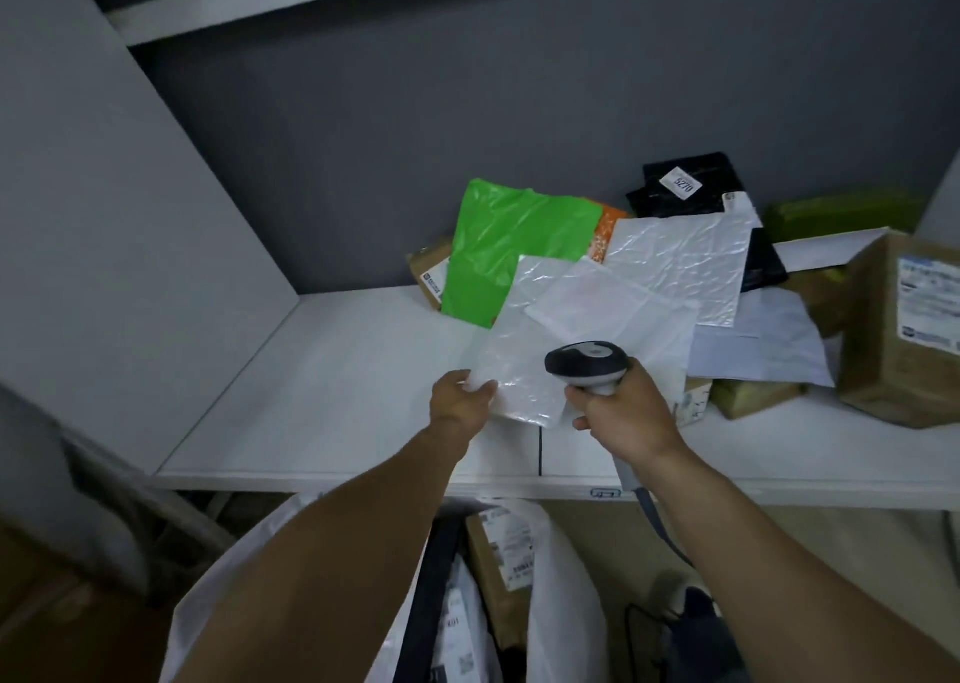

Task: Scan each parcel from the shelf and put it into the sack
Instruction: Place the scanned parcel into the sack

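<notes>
On the white shelf (322, 401) our left hand (460, 401) pinches the near corner of the white parcel (524, 365). Just right, our right hand (621, 414) grips the scanner (587, 362). The sack (567, 594) sits open below, nearer us.

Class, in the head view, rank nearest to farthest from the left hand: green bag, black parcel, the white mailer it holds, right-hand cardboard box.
1. White mailer, pinched in the left hand.
2. Green bag, pile's left side.
3. Black parcel, back of the pile.
4. Cardboard box, shelf's far right.
</notes>
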